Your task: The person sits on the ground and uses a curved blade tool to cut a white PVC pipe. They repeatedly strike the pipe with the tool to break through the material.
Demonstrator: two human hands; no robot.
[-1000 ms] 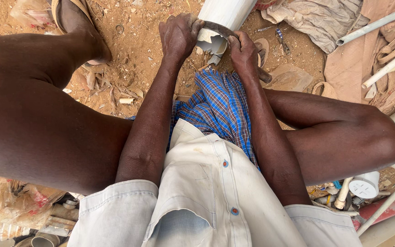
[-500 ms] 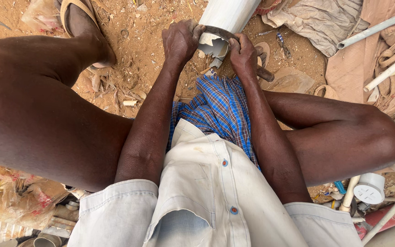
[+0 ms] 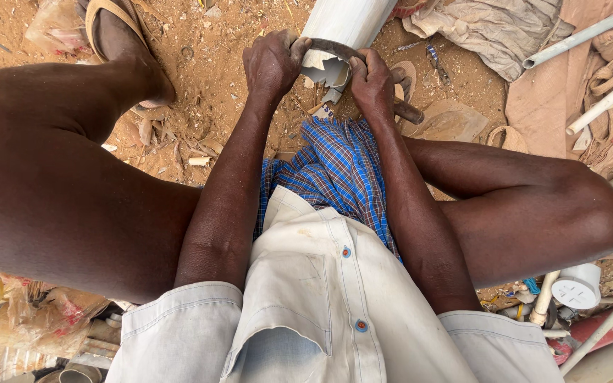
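Gripping a curved metal blade (image 3: 335, 48) tight in left hand (image 3: 271, 65) and right hand (image 3: 372, 84), I steadied the white pipe (image 3: 345, 25) at twelve o'clock.

light: bright, even daylight | shadows: soft, short, under the legs | glare: pale shirt (image 3: 335, 298) near washed out | focus: sharp throughout | edges: mild wide-angle stretch

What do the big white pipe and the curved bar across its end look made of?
White pipe: probably plastic, matte and dusty, its cut end jagged and chipped. Curved bar held by the left hand and right hand: likely metal, dark, dull, maybe rusty.
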